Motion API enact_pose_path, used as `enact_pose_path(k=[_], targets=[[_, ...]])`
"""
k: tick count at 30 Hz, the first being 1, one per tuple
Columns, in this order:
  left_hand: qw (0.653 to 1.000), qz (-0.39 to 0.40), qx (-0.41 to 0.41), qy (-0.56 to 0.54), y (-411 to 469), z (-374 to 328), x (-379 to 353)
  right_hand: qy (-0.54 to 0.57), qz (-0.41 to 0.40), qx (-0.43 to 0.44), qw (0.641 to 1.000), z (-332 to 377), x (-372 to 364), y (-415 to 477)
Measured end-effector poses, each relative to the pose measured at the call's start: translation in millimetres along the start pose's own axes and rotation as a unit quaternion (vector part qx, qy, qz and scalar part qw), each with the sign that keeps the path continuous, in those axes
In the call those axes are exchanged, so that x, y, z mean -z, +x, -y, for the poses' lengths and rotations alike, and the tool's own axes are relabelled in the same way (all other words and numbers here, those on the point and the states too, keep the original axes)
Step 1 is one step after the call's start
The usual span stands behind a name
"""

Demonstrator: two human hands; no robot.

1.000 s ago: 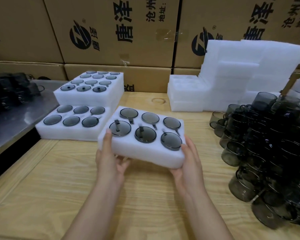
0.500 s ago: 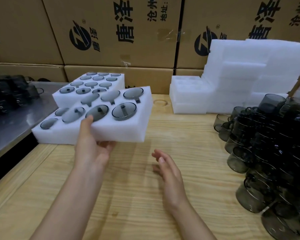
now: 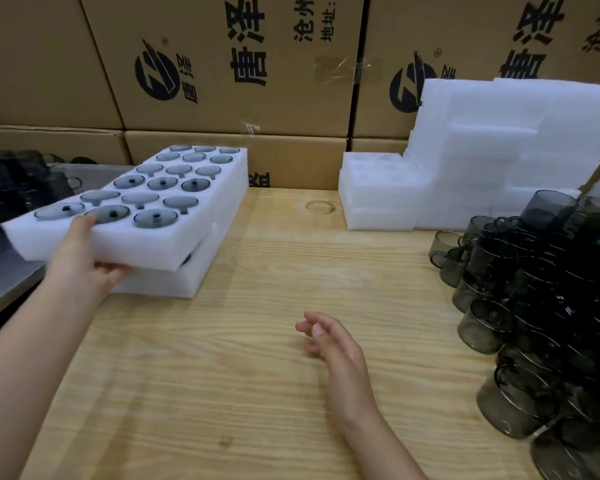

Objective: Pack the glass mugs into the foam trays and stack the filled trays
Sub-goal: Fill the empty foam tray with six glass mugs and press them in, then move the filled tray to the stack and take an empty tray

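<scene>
My left hand point(image 3: 84, 261) grips the near edge of a white foam tray point(image 3: 146, 242) filled with several dark glass mugs set mouth-down. That tray is tilted and rests partly on a lower filled tray point(image 3: 174, 278) on the wooden table point(image 3: 243, 375). Behind it stands a taller stack of filled trays point(image 3: 227, 178). My right hand point(image 3: 329, 344) hovers over the table's middle, fingers apart, holding nothing. A heap of loose smoky glass mugs point(image 3: 541, 306) lies at the right.
Empty foam trays point(image 3: 378, 192) and foam sheets point(image 3: 506, 147) are piled at the back right. Cardboard boxes point(image 3: 229, 64) form a wall behind. A metal surface point(image 3: 4, 271) with more dark mugs point(image 3: 18, 188) lies to the left.
My left hand has carried the filled tray further left and set it onto the lower tray. My right hand, which let go a second ago, stays over the table.
</scene>
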State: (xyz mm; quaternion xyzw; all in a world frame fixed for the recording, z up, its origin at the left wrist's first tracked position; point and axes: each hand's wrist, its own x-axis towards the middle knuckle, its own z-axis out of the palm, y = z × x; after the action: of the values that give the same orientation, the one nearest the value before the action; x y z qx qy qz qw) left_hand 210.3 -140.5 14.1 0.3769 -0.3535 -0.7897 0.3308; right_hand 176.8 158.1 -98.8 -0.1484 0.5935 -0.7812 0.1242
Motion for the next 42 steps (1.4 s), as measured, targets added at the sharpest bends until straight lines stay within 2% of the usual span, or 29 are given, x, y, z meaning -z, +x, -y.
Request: enact_pose_path(k=[7, 10, 14, 17, 18, 19, 21, 24, 30, 32, 34, 36, 38, 39, 42], targets=[[1.0, 0.02, -0.016, 0.008, 19, 13, 1, 0.008, -0.004, 0.004, 1.0, -2, 2, 2], [0.998, 0.007, -0.053, 0.04, 28, 14, 3, 0.004, -0.005, 0.001, 1.0, -2, 2, 2], [0.98, -0.122, -0.137, 0.07, 44, 24, 6, 0.004, -0.004, -0.005, 1.0, -1, 2, 1], [0.925, -0.252, -0.149, 0.243, 49, 34, 9, 0.0, -0.006, -0.007, 1.0, -1, 1, 1], [0.901, -0.267, -0.169, 0.296, 48, 39, 8, -0.003, -0.008, -0.008, 1.0, -1, 2, 1], [0.888, -0.249, -0.21, 0.325, 46, 45, 5, -0.007, -0.009, -0.008, 1.0, -1, 2, 1], [0.871, -0.159, -0.288, 0.364, 38, 62, -3, -0.014, -0.008, -0.008, 1.0, 0, 1, 1], [0.842, -0.076, -0.306, 0.438, 30, 86, -10, -0.02, -0.007, -0.009, 1.0, 2, 1, 0], [0.818, -0.099, -0.334, 0.457, 29, 90, -11, -0.044, -0.007, -0.012, 0.999, 1, 0, 0], [0.783, -0.114, -0.408, 0.455, 7, 106, -16, -0.046, -0.006, -0.014, 0.999, 2, 1, 0], [0.77, -0.051, -0.48, 0.417, -26, 137, -22, -0.054, -0.004, -0.012, 0.998, 2, 0, 0], [0.775, 0.027, -0.46, 0.432, -55, 170, -29, -0.06, -0.007, -0.007, 0.998, 2, 0, 0], [0.77, 0.076, -0.374, 0.511, -69, 192, -33, -0.073, -0.01, 0.002, 0.997, 1, 0, 0], [0.746, 0.096, -0.338, 0.565, -69, 199, -33, -0.08, -0.011, 0.004, 0.997, 0, 0, 0], [0.62, 0.134, -0.306, 0.71, -62, 201, -33, -0.125, -0.024, 0.012, 0.992, -3, -2, 1]])
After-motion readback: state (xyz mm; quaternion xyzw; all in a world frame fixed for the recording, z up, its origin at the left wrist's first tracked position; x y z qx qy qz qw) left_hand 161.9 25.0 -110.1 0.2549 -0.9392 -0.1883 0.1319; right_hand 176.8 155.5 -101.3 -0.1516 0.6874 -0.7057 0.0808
